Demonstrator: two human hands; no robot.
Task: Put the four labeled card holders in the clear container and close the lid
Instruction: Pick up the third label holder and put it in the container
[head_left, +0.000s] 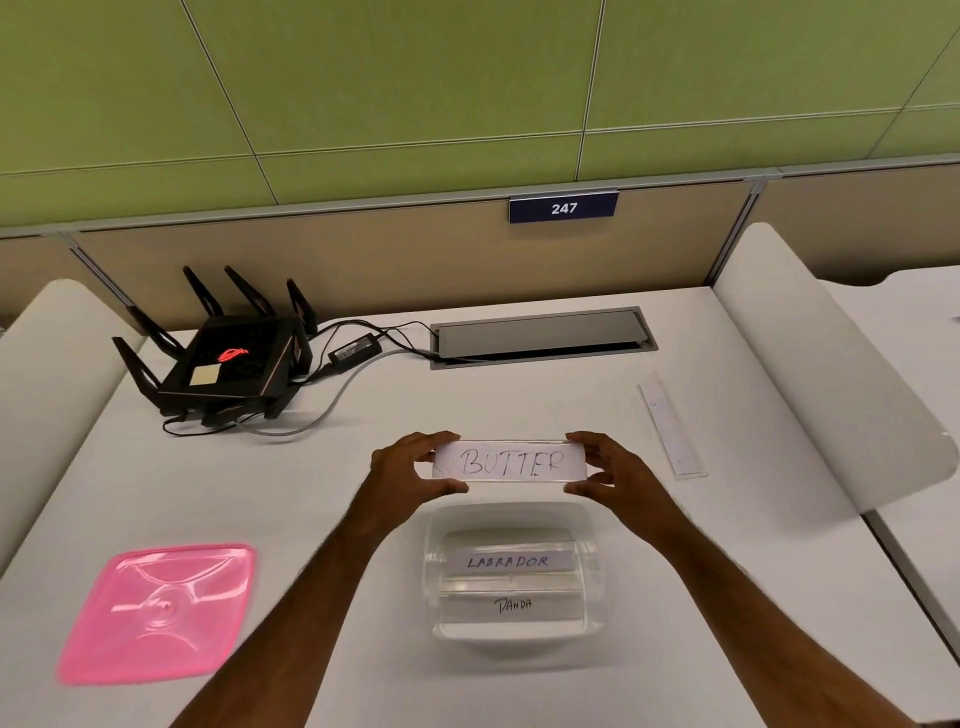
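Head view shows the left hand (410, 470) and right hand (613, 467) pinching the ends of the BUTTER card holder (510, 462), above the clear container (511, 571) near the desk's (363, 441) front edge. LABRADOR card holder (508, 561) and PANDA card holder (513, 605) lie inside. The pink lid (158, 613) lies toward the left edge.

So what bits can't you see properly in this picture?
- Fourth card holder, head view: lies at an angle, its label too faint to read.
- BUTTER card holder: ends covered by the left hand and right hand.
- Router: sticker too small.
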